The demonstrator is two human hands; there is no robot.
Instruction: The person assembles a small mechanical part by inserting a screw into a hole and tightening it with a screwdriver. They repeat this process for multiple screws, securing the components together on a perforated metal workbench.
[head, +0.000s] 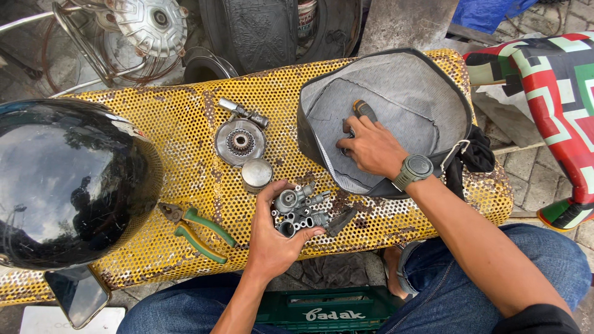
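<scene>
Left hand [272, 238] grip closed on carburetor body [300, 210]; right hand [371, 148] grip clasps screwdriver [364, 109]; rusty yellow perforated bench [185, 124], outdoors.

An outdoor repair workshop: rusty perforated bench [185, 124], pliers [198, 230], engine parts [240, 141], wheel hub [151, 25].

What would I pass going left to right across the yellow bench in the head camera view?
Black helmet → green-handled pliers → round gear disc → grey metal engine part in the left hand → right hand on a screwdriver → wristwatch.
</scene>
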